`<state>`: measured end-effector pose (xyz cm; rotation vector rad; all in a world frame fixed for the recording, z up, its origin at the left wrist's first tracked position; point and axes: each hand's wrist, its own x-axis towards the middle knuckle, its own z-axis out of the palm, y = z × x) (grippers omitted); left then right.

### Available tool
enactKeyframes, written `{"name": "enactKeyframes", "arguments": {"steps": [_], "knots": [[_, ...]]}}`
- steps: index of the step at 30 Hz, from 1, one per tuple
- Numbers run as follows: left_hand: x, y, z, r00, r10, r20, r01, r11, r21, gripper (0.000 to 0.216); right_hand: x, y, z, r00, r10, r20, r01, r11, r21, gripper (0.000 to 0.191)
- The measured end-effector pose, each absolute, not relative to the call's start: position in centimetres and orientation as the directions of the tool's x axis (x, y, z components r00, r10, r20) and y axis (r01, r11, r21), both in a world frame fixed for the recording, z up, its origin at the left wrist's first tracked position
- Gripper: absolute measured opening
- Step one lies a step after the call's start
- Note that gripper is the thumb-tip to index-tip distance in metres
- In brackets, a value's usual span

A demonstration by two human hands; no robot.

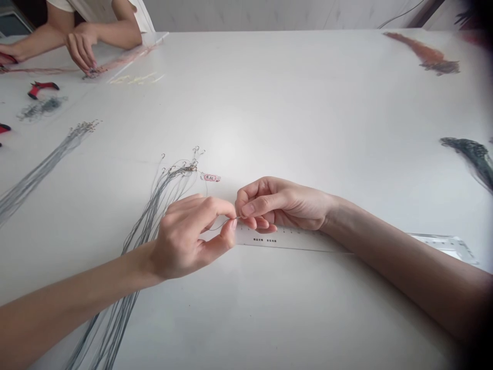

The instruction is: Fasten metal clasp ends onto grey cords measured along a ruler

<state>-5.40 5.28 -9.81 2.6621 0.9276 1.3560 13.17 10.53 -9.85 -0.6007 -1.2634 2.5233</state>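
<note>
Hooked fishing leaders (154, 205), bundled, on white tabletop (308, 103); small paper tag (210, 177) at their upper end. Left hand (188, 236): grip pinched on a fine line (220, 226), held between the hands. Right hand (285, 205): grip pinched on same line, white ruler (285, 239) partly beneath.

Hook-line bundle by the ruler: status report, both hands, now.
Left hand and right hand pinching one thin line. Hook-line bundle running under left forearm. Plastic ruler beneath right hand.
</note>
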Motion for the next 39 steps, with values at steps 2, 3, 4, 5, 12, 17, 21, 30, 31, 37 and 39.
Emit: {"name": "enactKeyframes", "arguments": {"steps": [2, 3, 4, 5, 12, 17, 21, 30, 31, 37, 39], "knots": [[-5.4, 5.3, -9.9, 0.444, 0.508, 0.738, 0.498, -0.825, 0.268, 0.013, 13.1, 10.5, -9.8, -0.879, 0.405, -0.252, -0.043, -0.592, -0.804, 0.011], [-5.4, 5.3, -9.9, 0.442, 0.508, 0.739, 0.499, -0.824, 0.268, 0.012, 13.1, 10.5, -9.7, -0.878, 0.407, -0.252, -0.044, -0.593, -0.804, 0.012], [-5.3, 5.3, -9.9, 0.442, 0.509, 0.738, 0.499, -0.824, 0.270, 0.012, 13.1, 10.5, -9.7, -0.876, 0.410, -0.253, -0.046, -0.594, -0.803, 0.012], [-5.3, 5.3, -10.0, 0.444, 0.514, 0.734, 0.500, -0.822, 0.274, 0.012, 13.1, 10.5, -9.7, -0.875, 0.413, -0.253, -0.048, -0.593, -0.803, 0.013], [-5.3, 5.4, -10.0, 0.441, 0.529, 0.725, 0.492, -0.818, 0.297, 0.012, 13.2, 10.5, -9.8, -0.876, 0.414, -0.246, -0.051, -0.588, -0.807, 0.013], [-5.4, 5.4, -9.9, 0.442, 0.543, 0.714, 0.491, -0.812, 0.314, 0.012, 13.2, 10.5, -9.8, -0.872, 0.423, -0.245, -0.051, -0.578, -0.814, 0.015], [-5.4, 5.5, -9.9, 0.411, 0.582, 0.702, 0.508, -0.785, 0.353, 0.012, 13.1, 10.4, -9.7, -0.859, 0.442, -0.259, -0.070, -0.603, -0.795, 0.015], [-6.0, 6.2, -9.8, 0.128, 0.910, 0.394, 0.490, -0.403, 0.773, 0.007, 12.9, 10.2, -9.9, -0.770, 0.571, -0.286, -0.165, -0.610, -0.775, 0.012], [-6.0, 6.4, -9.9, 0.107, 0.925, 0.364, 0.468, -0.370, 0.803, 0.006, 12.9, 10.2, -9.8, -0.752, 0.589, -0.295, -0.158, -0.596, -0.787, 0.012], [-6.1, 7.2, -10.3, 0.050, 0.974, 0.221, 0.360, -0.224, 0.906, 0.004, 13.4, 11.0, -8.1, -0.532, 0.811, -0.246, -0.043, -0.316, -0.948, 0.021], [-6.1, 7.4, -10.4, 0.052, 0.982, 0.184, 0.336, -0.191, 0.922, 0.003, 13.7, 11.4, -7.1, -0.418, 0.894, -0.158, 0.010, -0.170, -0.985, 0.023]]}}
